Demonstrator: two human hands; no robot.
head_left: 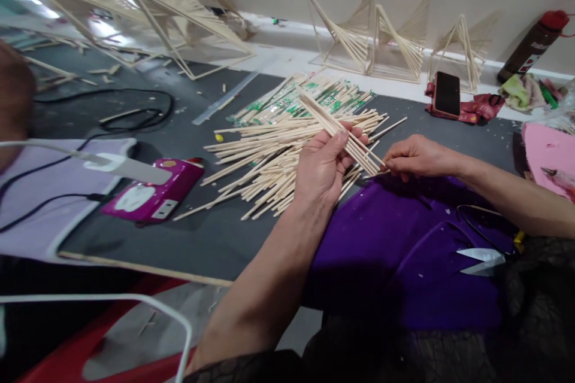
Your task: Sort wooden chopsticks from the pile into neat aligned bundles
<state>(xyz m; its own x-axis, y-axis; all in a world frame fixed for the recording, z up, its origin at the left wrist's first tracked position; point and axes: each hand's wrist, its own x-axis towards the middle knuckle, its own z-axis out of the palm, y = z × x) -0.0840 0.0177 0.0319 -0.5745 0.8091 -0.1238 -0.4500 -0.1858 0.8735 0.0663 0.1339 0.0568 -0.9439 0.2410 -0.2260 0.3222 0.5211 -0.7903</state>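
My left hand is wrapped round a small bundle of pale wooden sticks, the thumb lying across them. The bundle slants down to the right. At its lower end my right hand is closed, fingertips pinched by the stick ends; what lies between them is too small to make out. Behind and left of my left hand a loose pile of wooden sticks spreads over the dark table. Clear packets of sticks with green print lie behind the pile. A purple cloth lies below my hands.
Stick frames stand along the wall. A phone and a dark bottle sit at the right back. Scissors rest on the purple cloth. A magenta power bank with cables lies left, near a person's blurred part.
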